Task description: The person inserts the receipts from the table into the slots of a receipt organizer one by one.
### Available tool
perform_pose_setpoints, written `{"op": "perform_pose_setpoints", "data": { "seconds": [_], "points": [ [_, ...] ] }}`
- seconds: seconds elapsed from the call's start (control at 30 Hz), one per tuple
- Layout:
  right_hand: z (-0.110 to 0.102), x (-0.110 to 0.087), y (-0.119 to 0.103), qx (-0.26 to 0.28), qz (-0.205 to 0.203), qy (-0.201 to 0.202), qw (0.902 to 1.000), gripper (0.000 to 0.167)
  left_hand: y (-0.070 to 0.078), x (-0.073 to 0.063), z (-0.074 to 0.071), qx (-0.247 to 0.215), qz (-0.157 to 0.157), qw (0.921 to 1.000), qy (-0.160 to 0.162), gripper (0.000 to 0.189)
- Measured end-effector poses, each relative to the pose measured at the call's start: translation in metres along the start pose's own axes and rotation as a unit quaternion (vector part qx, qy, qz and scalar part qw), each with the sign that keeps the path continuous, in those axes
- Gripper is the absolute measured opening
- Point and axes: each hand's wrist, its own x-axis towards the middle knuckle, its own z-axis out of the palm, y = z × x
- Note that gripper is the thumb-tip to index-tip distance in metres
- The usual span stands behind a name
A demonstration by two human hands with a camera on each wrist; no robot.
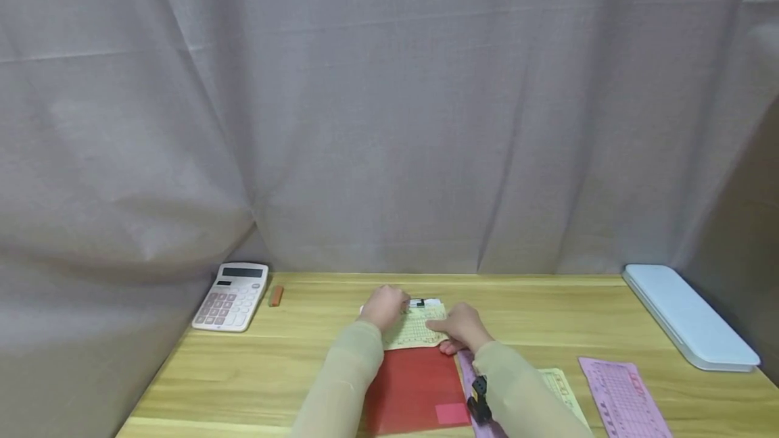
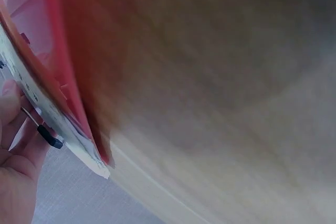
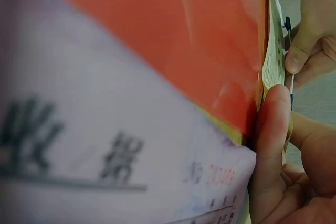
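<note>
A translucent red folder (image 1: 414, 387) with a pink label lies in front of the person, a yellow printed slip (image 1: 416, 331) over its far end. At the top edge, a thin metal paper fastener (image 2: 32, 118) with black end pieces runs along the papers. My left hand (image 1: 385, 307) pinches this fastener at the edge, its thumb (image 3: 297, 60) against the metal. My right hand (image 1: 465, 328) grips the right side of the yellow slip, thumb on top and fingers below. Beside those fingers is the corner of a purple printed slip (image 3: 210, 182), partly hidden by the right forearm.
A calculator (image 1: 232, 296) and a small brown block (image 1: 276, 296) are at the back left. To the right lie another yellow slip (image 1: 561, 387), a purple slip (image 1: 623, 397) and a long pale-blue case (image 1: 690, 316). A grey curtain (image 1: 389, 113) hangs behind the wooden table (image 1: 243, 384).
</note>
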Motion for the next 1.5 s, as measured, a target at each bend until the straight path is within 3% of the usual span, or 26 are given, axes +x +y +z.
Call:
{"op": "perform_pose_setpoints", "data": {
  "seconds": [0.47, 0.67, 1.03, 1.2, 1.5],
  "points": [
    [0.002, -0.001, -0.010, -0.022, 0.011, 0.016, 0.9996, 0.038, -0.002, -0.002, -0.003, -0.013, 0.003, 0.9998, -0.011, 0.008],
    [0.005, 0.000, -0.012, -0.018, 0.025, 0.015, 0.9994, 0.037, -0.002, -0.001, -0.001, -0.020, -0.008, 0.9997, -0.015, 0.019],
    [0.005, 0.004, -0.006, -0.013, 0.000, 0.001, 0.9999, 0.040, -0.005, -0.005, -0.001, -0.032, -0.014, 0.9993, -0.016, 0.025],
    [0.004, 0.004, -0.003, -0.004, 0.002, -0.001, 1.0000, 0.037, -0.006, -0.006, 0.001, -0.041, -0.005, 0.9991, 0.002, 0.026],
    [-0.003, -0.006, -0.004, 0.034, 0.012, 0.009, 0.9993, 0.026, -0.002, -0.004, 0.002, -0.051, -0.013, 0.9986, -0.006, 0.026]
  ]
}}
